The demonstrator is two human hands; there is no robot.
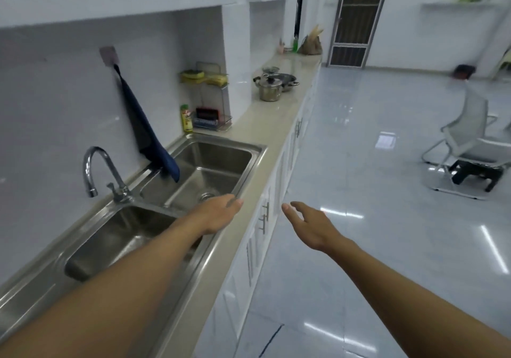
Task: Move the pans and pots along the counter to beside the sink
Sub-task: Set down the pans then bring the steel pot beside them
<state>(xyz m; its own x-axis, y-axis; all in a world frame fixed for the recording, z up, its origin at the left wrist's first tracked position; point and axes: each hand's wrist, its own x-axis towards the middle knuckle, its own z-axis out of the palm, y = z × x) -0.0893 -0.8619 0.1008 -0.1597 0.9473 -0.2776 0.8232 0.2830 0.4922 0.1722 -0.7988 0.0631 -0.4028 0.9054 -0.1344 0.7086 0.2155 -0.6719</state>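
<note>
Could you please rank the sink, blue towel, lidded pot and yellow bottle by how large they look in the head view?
1. sink
2. blue towel
3. lidded pot
4. yellow bottle
The pot stands farther along the counter, so it looks smaller here than it really is.

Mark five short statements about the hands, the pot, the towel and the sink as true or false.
1. The left hand and the right hand hold nothing. True.
2. A pot stands far down the counter, well past the sink. True.
3. The pot has no lid. False: a lid with a knob covers it.
4. A red towel lies folded on the counter. False: a dark blue towel hangs from a wall hook, and its end reaches the sink.
5. The sink has two basins. True.
</note>
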